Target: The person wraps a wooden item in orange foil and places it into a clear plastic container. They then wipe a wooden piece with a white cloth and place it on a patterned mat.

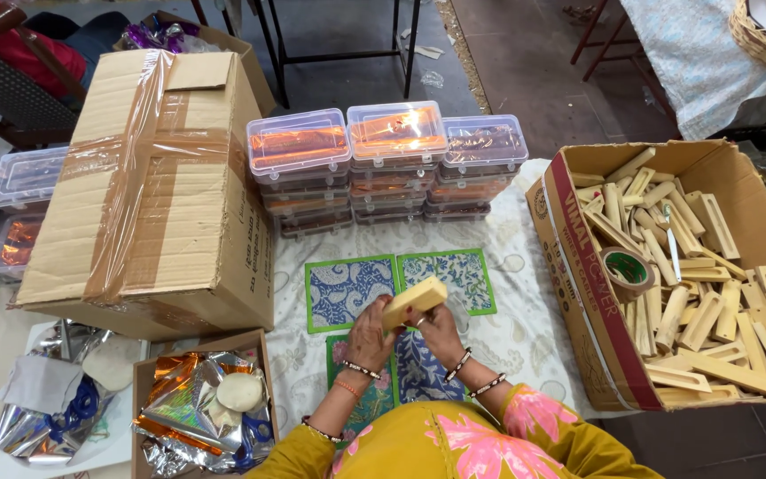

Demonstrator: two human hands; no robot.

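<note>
**One head view, looking steeply down**

You see everything from your own head, facing down and forward, close over your hands point(405, 333). Cloth point(525, 328) lies near, floor point(507, 71) far; boxes flank left and right.

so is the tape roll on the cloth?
No, the tape roll lies inside the open carton on the wooden pieces, not on the cloth.

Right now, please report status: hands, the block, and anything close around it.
Left hand and right hand both grip the wooden block. Block raised above the patterned cards. Nothing blocking.
</note>
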